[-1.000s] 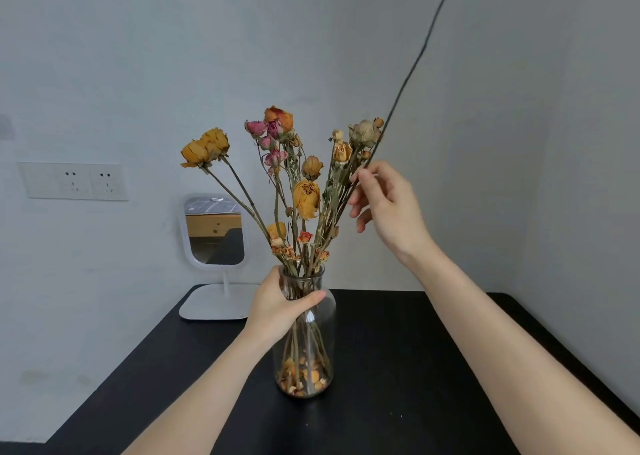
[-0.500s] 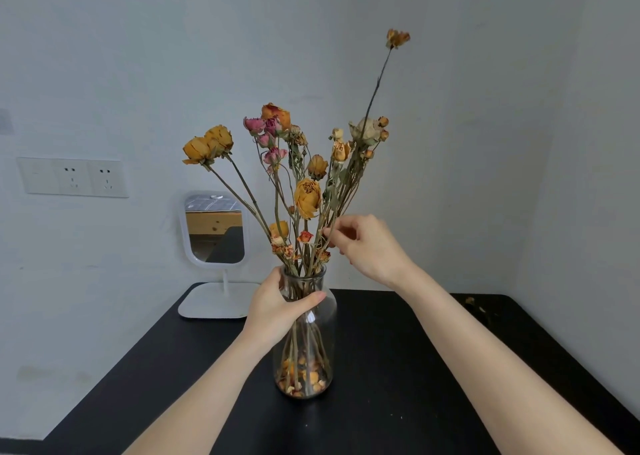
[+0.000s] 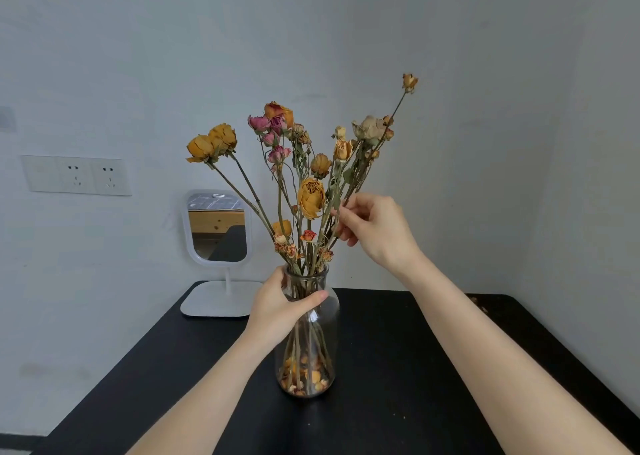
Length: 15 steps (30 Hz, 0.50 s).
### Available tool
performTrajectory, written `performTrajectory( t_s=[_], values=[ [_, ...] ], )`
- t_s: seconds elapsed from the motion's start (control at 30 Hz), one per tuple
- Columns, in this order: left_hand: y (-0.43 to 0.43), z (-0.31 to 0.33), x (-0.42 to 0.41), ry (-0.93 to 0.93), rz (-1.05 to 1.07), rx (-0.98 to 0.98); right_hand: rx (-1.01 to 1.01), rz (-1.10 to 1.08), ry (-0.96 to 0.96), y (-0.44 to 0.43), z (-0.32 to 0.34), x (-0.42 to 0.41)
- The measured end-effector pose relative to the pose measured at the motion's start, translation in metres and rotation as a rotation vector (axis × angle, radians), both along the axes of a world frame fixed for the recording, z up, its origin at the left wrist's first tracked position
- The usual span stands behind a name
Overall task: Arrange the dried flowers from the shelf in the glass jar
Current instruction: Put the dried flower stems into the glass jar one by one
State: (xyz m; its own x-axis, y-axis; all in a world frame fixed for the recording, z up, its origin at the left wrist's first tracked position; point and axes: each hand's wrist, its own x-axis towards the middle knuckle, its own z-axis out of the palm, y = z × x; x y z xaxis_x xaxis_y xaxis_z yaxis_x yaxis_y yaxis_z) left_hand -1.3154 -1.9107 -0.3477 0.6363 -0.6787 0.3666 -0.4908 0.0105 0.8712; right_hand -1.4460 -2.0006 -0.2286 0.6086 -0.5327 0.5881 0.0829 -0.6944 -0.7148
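The left hand point(image 3: 277, 311) wraps its fingers point(image 3: 311, 297) round the glass jar point(image 3: 308, 354) mid-frame on the black surface point(image 3: 415, 368), probably so it doesn't tip, while the right hand point(image 3: 379, 229) pinches a stem point(image 3: 398, 106) of the dried flowers point(image 3: 311, 195), likely to reposition it.

No text or label can be read.

We find the glass jar point(image 3: 329, 316) mid-table point(image 3: 415, 368), dried flowers point(image 3: 311, 195) in it. The mirror point(image 3: 218, 226) stands at the rear left corner, with the wall socket panel point(image 3: 76, 175) to its left. Left hand point(image 3: 277, 311) grips the jar's neck; right hand point(image 3: 377, 229) pinches stems at the bunch's right side.
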Motion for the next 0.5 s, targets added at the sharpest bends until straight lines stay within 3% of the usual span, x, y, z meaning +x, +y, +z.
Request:
performTrajectory(
  t_s=[0.27,0.5],
  values=[
    [0.004,0.001,0.004,-0.017,-0.008,0.033,-0.035,0.025,0.179,0.001,-0.003,0.003],
    [-0.002,0.001,0.002,-0.03,0.046,0.066,-0.04,-0.03,-0.069,0.01,0.004,0.002]
  ],
)
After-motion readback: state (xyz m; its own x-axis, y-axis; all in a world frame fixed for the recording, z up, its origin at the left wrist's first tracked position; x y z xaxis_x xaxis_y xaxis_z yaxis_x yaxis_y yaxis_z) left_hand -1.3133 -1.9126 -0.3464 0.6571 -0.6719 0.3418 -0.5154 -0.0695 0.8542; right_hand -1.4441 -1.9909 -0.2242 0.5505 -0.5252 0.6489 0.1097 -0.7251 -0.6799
